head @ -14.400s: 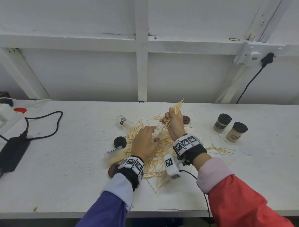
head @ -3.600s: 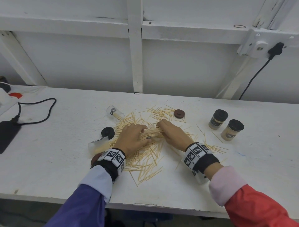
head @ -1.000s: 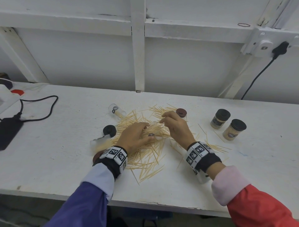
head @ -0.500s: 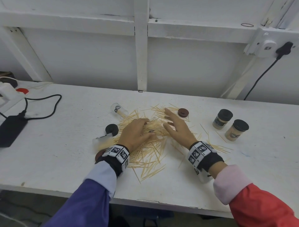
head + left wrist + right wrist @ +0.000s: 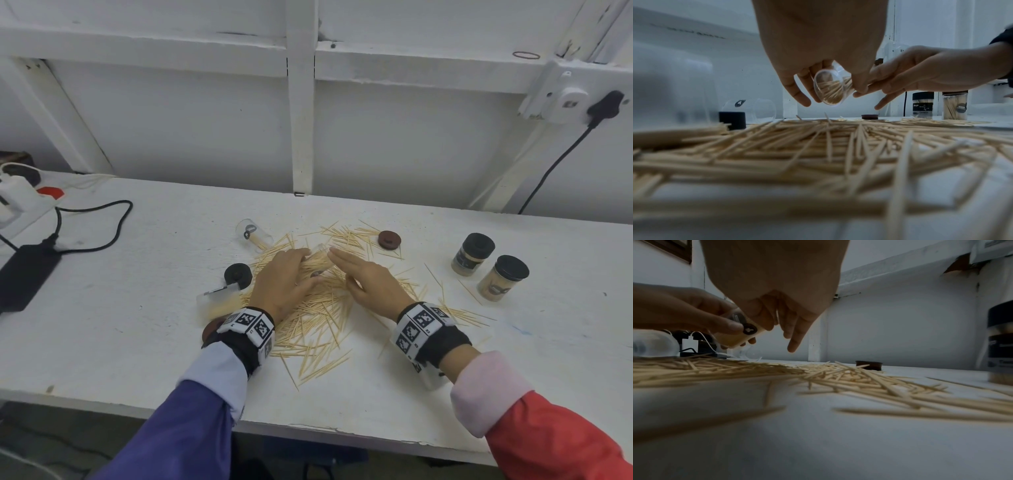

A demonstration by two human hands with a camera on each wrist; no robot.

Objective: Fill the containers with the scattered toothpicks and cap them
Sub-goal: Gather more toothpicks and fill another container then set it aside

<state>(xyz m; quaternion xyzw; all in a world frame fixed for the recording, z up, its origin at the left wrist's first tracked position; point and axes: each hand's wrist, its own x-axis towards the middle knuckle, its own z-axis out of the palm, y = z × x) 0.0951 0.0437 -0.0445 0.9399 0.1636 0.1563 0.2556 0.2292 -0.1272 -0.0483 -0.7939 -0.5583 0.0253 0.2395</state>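
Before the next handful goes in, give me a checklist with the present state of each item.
1. Jar held firmly by left hand: ok, fingers curl round it, clear of the table.
2. Jar mouth free for loading: cannot tell, right hand covers that end.
3. Right hand ready to pick: ok, fingers extended, nothing pinched.
4. Loose toothpicks within reach: ok, spread under both hands.
5. Spare cap nearby: ok, lying beyond the pile.
6. Finished jars out of the way: ok, capped and upright at the right.
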